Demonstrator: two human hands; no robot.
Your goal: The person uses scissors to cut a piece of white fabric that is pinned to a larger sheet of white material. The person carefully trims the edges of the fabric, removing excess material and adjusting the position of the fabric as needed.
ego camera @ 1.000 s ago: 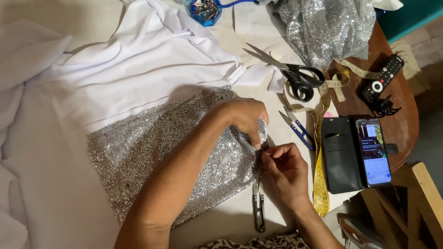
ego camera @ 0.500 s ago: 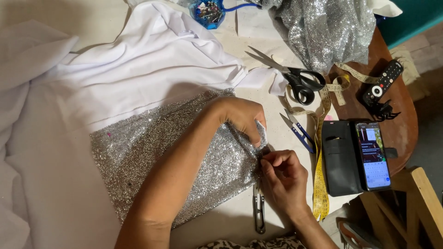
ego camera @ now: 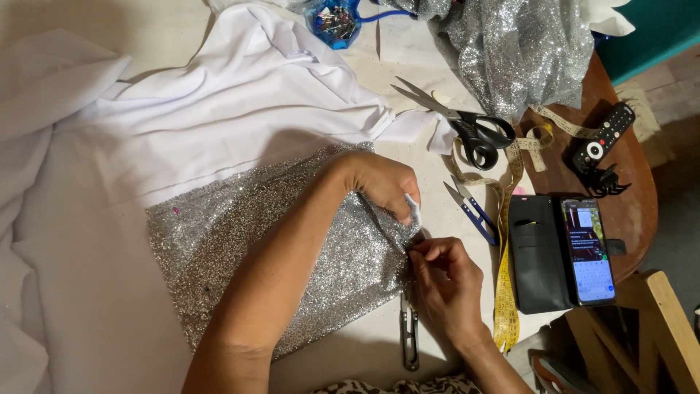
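- Presently, left hand [ego camera: 380, 182] lies across the silver glitter fabric panel [ego camera: 240, 241], fingers curled shut, pinching the panel's right edge together with a bit of white fabric.
- Right hand [ego camera: 446, 281] sits just below it, thumb and forefinger closed tight on the same edge; what, if anything, is between them is too small to make out.
- Glitter panel rests flat on the white cloth-covered worktop [ego camera: 95, 306], its upper edge meeting a long white fabric piece [ego camera: 240, 109] that runs up and left.
- Small metal thread snips [ego camera: 410, 337] lie on the worktop, touching the panel's lower right corner, beside the right wrist.
- Blue-handled thread clippers [ego camera: 472, 212] lie to the right of the hands, apart from them.
- Black-handled shears [ego camera: 456, 124] lie above those, blades pointing left.
- Yellow measuring tape [ego camera: 504, 292] trails down the worktop's right edge.
- Black wallet phone case [ego camera: 538, 252], open, holds a lit phone [ego camera: 588, 250].
- Black remote control [ego camera: 602, 136] lies further up on bare wood.
- Heaped silver glitter cloth [ego camera: 518, 51] and a blue pin dish [ego camera: 335, 22] sit at the far edge.
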